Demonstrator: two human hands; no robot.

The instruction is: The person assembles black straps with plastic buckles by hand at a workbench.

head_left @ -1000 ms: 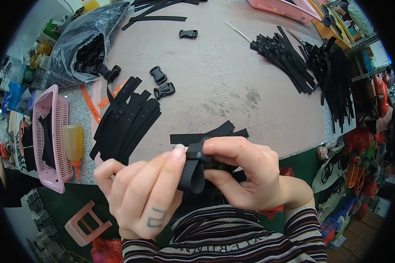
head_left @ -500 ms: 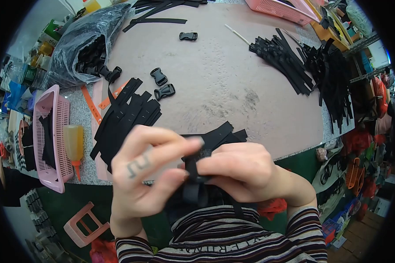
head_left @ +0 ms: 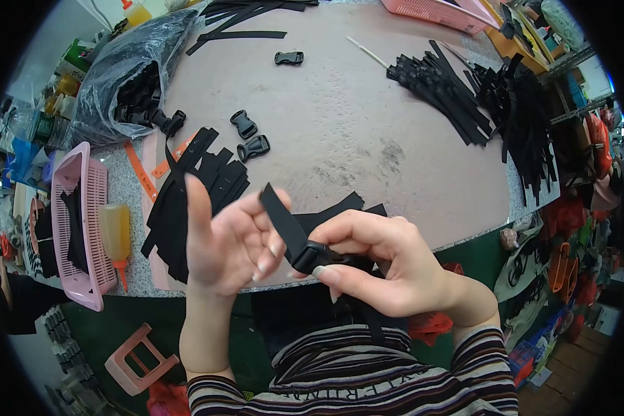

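Observation:
A black buckle point(head_left: 310, 257) is pinched between the thumb and fingers of my right hand point(head_left: 385, 260). A black strap point(head_left: 283, 218) runs through it, its end pointing up and left. My left hand point(head_left: 232, 239) is open beside the strap, thumb raised, palm showing and fingers curled loosely. Left of that hand lies a pile of black straps point(head_left: 197, 194) on the table point(head_left: 312, 139). More black straps point(head_left: 347, 208) lie just beyond my right hand. Two loose buckles point(head_left: 254, 148) rest near the pile, and another buckle point(head_left: 288, 58) is farther back.
A plastic bag point(head_left: 128, 76) with black buckles stands at the back left. Along the left edge are a pink basket point(head_left: 98, 222) and a glue bottle point(head_left: 116, 232). Bundled straps point(head_left: 444, 97) lie at the right. Below the table is a pink stool point(head_left: 139, 360).
My left hand has come away from the strap and opened, turning its palm up. The strap end now points up and left from the buckle in my right hand.

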